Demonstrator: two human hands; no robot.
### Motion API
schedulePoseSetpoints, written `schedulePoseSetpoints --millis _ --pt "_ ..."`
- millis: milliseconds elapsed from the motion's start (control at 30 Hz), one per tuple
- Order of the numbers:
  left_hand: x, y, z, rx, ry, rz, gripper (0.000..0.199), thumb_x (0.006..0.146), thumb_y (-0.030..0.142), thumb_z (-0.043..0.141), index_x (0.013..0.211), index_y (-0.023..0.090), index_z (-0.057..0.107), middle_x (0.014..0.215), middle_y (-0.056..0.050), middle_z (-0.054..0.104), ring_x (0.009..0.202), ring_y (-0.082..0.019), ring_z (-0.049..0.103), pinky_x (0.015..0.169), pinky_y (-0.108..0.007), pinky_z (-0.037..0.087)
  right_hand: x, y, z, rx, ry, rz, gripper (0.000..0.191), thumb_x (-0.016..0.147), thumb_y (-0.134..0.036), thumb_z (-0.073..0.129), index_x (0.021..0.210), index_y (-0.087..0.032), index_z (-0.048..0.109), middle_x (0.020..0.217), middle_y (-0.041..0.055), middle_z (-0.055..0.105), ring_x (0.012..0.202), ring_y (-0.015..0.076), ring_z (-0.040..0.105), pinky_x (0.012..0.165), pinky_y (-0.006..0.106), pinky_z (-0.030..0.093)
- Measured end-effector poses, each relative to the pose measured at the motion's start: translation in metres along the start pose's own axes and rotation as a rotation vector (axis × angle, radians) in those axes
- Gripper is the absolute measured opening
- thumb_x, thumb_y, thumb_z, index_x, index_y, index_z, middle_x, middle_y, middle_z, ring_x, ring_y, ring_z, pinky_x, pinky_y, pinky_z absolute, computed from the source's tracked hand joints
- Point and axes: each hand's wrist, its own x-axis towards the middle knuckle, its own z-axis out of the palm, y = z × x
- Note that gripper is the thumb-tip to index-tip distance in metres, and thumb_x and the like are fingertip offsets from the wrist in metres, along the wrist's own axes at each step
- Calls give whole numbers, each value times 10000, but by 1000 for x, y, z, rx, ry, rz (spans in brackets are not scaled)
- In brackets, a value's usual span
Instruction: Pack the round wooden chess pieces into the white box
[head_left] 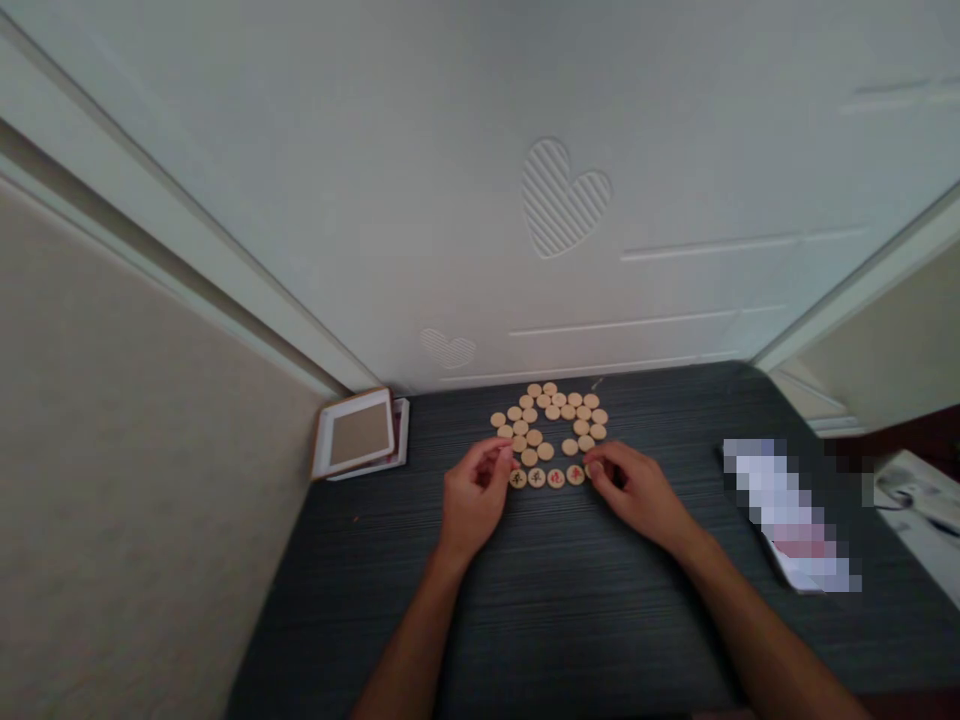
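Round wooden Chinese chess pieces lie on the dark table. A short row faces up near me, with black characters on the left piece [518,478] and red ones on the right piece [575,475]. Behind it, many blank-side-up pieces [583,412] form a loose ring. My left hand [476,495] is at the row's left end, thumb and fingers pinched together; what is between the tips is mostly hidden. At the right end, my right hand [630,490] pinches a Chinese chess piece [592,471], partly covered by the thumb.
Two shallow framed trays [361,436] are stacked at the table's left back corner. A blurred-out flat object, perhaps a phone [787,520], lies to the right. A white panel with raised hearts [562,200] rises behind the table [570,620]. A white device [919,490] is at far right.
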Motion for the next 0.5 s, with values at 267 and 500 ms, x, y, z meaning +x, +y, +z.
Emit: schedulePoseSetpoints --millis 267,500 --pt "2 -5 -4 12 -1 -11 260 928 398 630 1061 190 714 762 -19 742 662 -134 690 605 -211 530 -1 -2 -5 -32 -64 101 102 943 -251 587 945 -239 688 801 -13 674 676 156 606 647 281 462" --pt "0 -6 -3 178 -43 66 224 944 358 608 1070 212 721 756 -4 743 616 -123 667 576 -211 516 -1 8 -4 -52 -33 114 80 932 -268 641 892 -245 707 805 -5 666 707 163 612 665 284 466"
